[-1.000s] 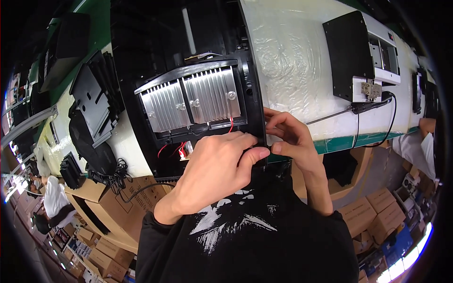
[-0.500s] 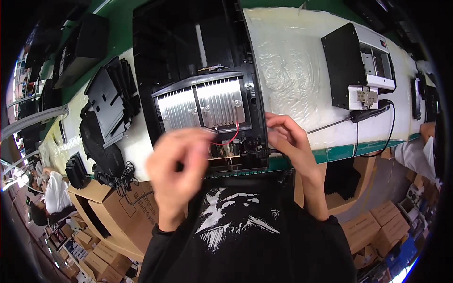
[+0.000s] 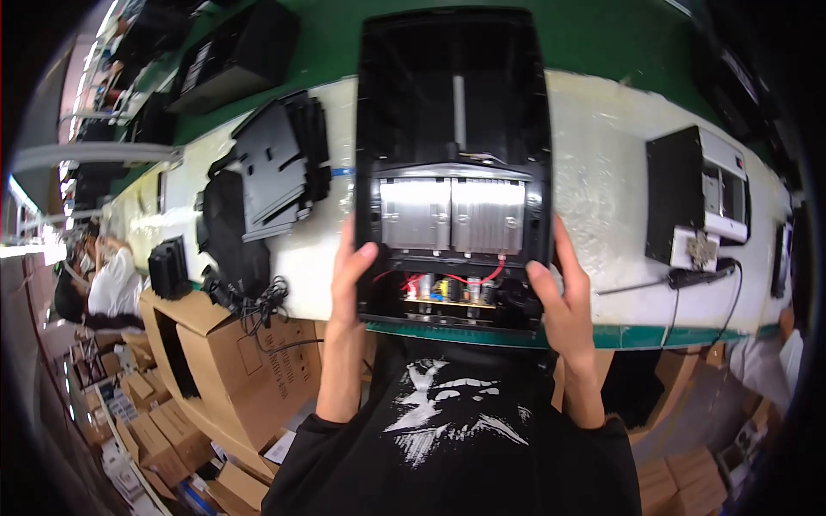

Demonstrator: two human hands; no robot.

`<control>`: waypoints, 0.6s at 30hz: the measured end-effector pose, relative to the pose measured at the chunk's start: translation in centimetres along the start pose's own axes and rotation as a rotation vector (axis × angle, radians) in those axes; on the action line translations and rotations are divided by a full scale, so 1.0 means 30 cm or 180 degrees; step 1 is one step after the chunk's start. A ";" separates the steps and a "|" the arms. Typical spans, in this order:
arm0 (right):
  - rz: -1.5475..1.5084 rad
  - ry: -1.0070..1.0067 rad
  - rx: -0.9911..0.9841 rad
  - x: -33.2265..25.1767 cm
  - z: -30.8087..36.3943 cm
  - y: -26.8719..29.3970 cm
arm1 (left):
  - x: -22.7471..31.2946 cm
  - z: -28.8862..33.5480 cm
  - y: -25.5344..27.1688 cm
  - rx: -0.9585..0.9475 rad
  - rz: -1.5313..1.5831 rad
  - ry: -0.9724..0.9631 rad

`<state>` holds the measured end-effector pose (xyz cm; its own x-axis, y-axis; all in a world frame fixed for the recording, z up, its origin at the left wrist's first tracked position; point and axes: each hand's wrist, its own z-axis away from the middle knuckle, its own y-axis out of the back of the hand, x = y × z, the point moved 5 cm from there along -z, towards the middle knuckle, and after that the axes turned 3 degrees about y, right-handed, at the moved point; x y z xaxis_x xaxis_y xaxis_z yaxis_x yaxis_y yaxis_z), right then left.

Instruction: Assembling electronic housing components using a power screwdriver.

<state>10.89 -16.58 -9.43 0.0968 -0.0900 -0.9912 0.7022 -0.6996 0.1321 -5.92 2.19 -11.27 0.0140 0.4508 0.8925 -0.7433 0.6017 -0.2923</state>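
Note:
A long black plastic housing [image 3: 460, 116] stands open-side up in front of me, its lower end near the bench's front edge. Two silvery ribbed metal plates [image 3: 416, 215] sit side by side in its middle. Below them lies a circuit board [image 3: 456, 299] with small parts, and a red wire [image 3: 493, 273] runs up to the plates. My left hand [image 3: 348, 279] grips the housing's left wall, thumb over the rim. On the opposite wall my right hand [image 3: 568, 301] holds on the same way. The fingers underneath are partly hidden.
Black flat panels [image 3: 275, 172] and a coiled cable [image 3: 262, 297] lie at left. At right stand a black-and-white device [image 3: 697, 189] and a corded tool [image 3: 701, 275] with a long thin shaft. Cardboard boxes [image 3: 267, 370] stand below the bench. Another person [image 3: 116, 279] is at far left.
My left hand has left the wiring above the board and taken the housing's left wall. My right hand has closed on the right wall. The housing now sits straighter in view.

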 end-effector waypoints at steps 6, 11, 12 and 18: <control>0.0494 -0.0115 -0.0032 -0.010 0.008 0.011 | -0.014 0.026 -0.023 0.0030 0.0362 0.0139; 0.0449 -0.0325 -0.0025 0.017 0.108 0.072 | -0.049 0.103 -0.054 -0.0026 -0.0149 0.0024; 0.0347 -0.0400 0.0054 0.009 0.126 0.079 | -0.051 0.110 -0.059 -0.0034 -0.0350 -0.0033; 0.0732 -0.0351 0.0363 -0.028 0.094 0.088 | 0.161 -0.051 0.087 -0.0002 -0.1787 -0.1320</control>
<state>10.66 -20.36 -8.27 0.1627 -0.3277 -0.9307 0.5860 -0.7267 0.3583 -6.76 6.95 -8.23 0.1393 -0.2175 0.9661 -0.6979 0.6706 0.2516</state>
